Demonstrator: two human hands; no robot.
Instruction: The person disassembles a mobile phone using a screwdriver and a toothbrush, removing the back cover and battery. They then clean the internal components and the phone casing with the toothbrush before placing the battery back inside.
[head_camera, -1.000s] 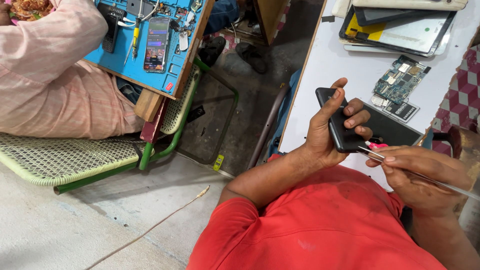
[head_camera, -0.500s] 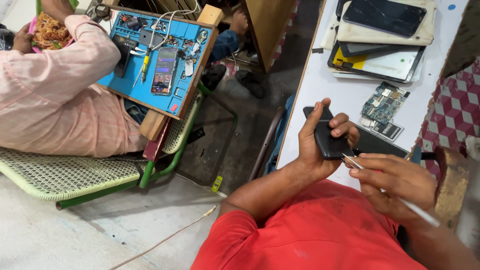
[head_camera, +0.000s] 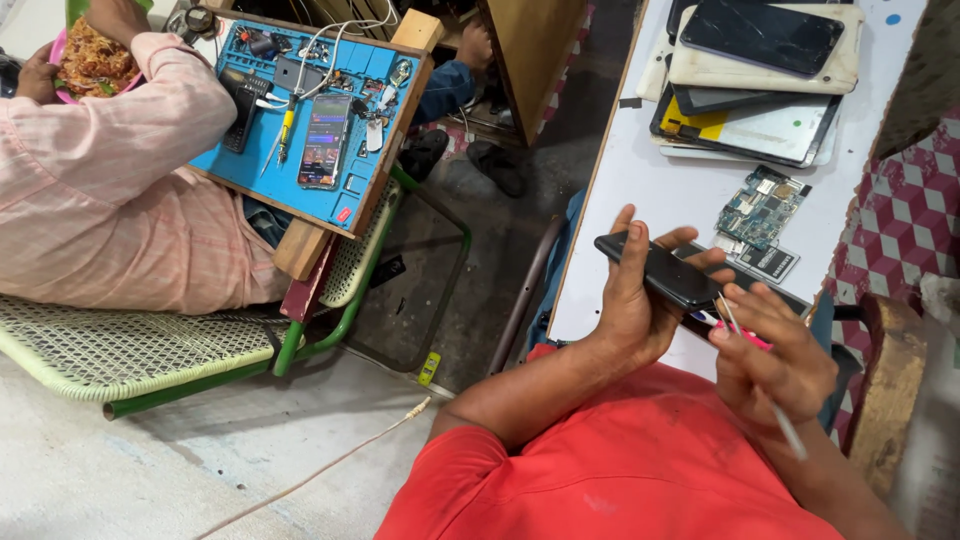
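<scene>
Black phone (head_camera: 665, 272) held edge-up over near edge of white tabletop (head_camera: 640, 170), clamped in left hand (head_camera: 630, 305), fingers (head_camera: 700, 262) wrapped round it. Right hand (head_camera: 775, 365) just beside, fingers pinched together on thin metal tool (head_camera: 770, 400), tip at phone's lower edge. Step looks like prying/opening; next move needs steady grip, fine tip placement. Circuit board (head_camera: 762, 207) near, stacked devices (head_camera: 760, 70) further back. Another person with blue repair mat (head_camera: 305, 110) well apart.
</scene>
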